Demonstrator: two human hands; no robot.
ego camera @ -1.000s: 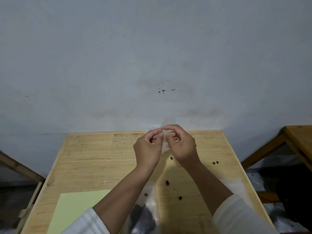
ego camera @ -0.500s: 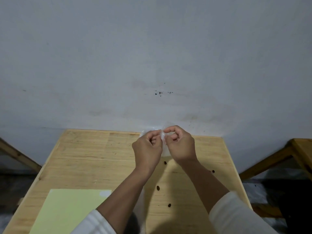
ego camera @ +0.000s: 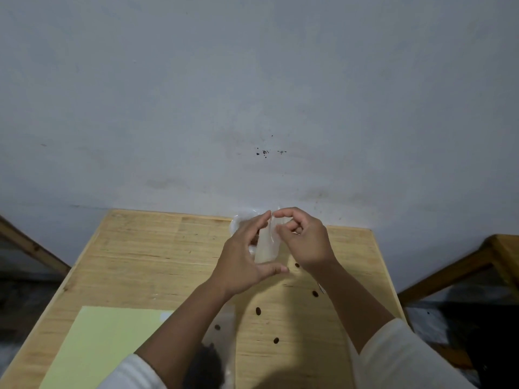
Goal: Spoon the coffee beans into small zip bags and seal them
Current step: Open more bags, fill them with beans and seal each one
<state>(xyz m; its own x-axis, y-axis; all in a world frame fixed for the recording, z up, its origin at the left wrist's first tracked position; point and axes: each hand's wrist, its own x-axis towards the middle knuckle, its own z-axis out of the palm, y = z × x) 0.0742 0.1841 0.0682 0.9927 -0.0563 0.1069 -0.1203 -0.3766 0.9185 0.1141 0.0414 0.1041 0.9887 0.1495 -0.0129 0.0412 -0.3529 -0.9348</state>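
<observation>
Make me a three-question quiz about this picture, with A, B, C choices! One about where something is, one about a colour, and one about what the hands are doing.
1. Where do the loose coffee beans lie?
A. on the wooden table
B. on the wall
C. on the paper sheet

2. What colour is the paper sheet?
A. red
B. pale green
C. black

3. What are the hands doing?
A. lying flat on the table
B. holding a spoon
C. holding a small clear zip bag

Answers: 1 A, dark beans dot the bare table. 2 B, it looks light green. 3 C, the left hand and right hand hold the zip bag between them.
</observation>
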